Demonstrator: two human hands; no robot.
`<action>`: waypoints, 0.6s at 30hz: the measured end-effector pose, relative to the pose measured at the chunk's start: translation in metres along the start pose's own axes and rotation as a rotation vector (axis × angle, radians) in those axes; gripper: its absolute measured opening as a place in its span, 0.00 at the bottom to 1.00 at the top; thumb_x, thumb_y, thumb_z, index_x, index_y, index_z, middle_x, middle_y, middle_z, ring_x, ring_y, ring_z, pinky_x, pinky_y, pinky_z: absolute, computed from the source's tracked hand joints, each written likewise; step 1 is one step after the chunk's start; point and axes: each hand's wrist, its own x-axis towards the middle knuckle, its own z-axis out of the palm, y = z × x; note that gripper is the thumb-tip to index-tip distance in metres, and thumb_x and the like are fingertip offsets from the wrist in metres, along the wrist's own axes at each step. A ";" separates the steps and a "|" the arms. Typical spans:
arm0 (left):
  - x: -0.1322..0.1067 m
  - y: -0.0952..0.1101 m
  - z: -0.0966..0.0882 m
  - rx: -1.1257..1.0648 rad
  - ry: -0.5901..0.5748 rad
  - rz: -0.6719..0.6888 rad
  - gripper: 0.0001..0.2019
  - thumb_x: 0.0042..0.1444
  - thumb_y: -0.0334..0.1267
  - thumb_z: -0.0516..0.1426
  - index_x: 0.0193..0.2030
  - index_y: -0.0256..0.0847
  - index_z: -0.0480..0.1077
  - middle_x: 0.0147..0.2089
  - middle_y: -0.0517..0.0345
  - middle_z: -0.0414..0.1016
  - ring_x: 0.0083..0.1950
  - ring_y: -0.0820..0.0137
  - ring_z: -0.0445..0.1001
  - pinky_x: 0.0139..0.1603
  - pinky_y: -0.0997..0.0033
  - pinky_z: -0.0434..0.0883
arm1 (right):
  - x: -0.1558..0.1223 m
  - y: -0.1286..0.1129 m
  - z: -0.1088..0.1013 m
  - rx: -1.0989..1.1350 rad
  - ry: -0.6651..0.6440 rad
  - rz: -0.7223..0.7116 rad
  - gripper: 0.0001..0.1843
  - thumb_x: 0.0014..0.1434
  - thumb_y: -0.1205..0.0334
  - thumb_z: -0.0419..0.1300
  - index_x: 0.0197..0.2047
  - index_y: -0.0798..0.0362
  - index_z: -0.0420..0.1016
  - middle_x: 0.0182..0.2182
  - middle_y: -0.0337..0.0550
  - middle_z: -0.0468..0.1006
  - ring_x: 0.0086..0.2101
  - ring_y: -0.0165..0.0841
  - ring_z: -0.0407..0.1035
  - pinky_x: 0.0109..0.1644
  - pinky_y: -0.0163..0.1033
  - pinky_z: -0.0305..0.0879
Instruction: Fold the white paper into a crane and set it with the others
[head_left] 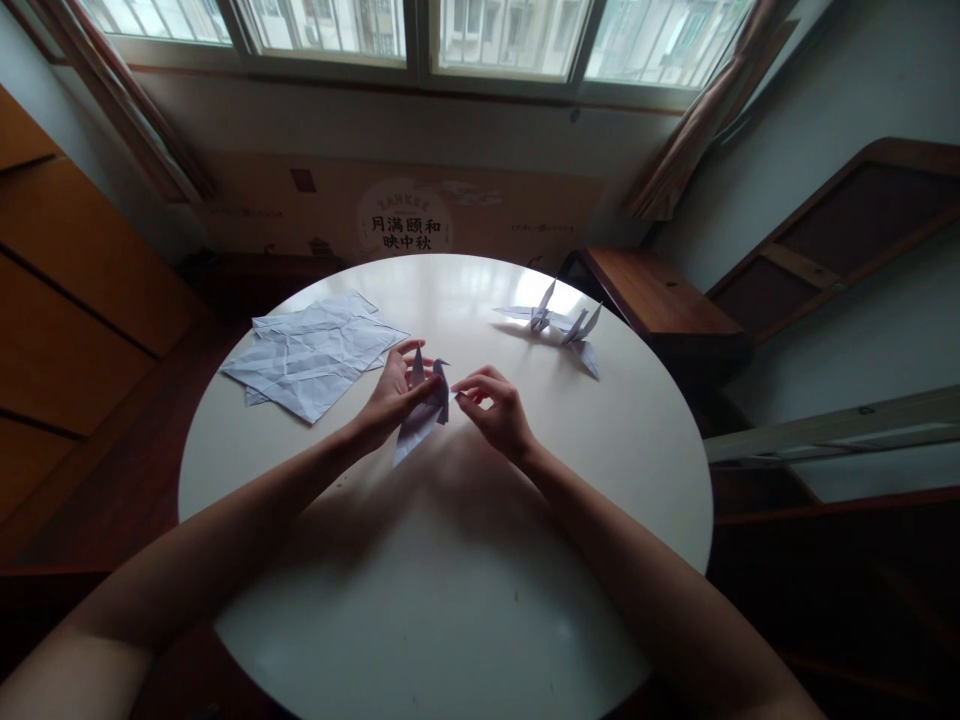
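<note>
A half-folded white paper crane (424,412) is held above the round white table (450,580). My left hand (394,395) grips its body from the left, fingers closed around it. My right hand (495,405) pinches a thin point of the same crane with thumb and forefinger. Both forearms reach in from the bottom of the view.
A pile of creased white paper sheets (315,355) lies at the table's left. Two finished paper cranes (559,325) stand at the far right. A wooden side table (652,295) sits beyond the right edge, a printed cardboard panel (405,215) leans under the window.
</note>
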 end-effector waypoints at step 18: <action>-0.004 -0.004 0.001 -0.026 -0.253 -0.331 0.23 0.45 0.51 0.72 0.41 0.33 0.79 0.38 0.49 0.80 0.37 0.68 0.77 0.37 0.72 0.70 | 0.006 0.002 -0.007 0.191 0.264 0.034 0.14 0.59 0.59 0.61 0.49 0.47 0.74 0.40 0.42 0.78 0.40 0.35 0.74 0.44 0.43 0.74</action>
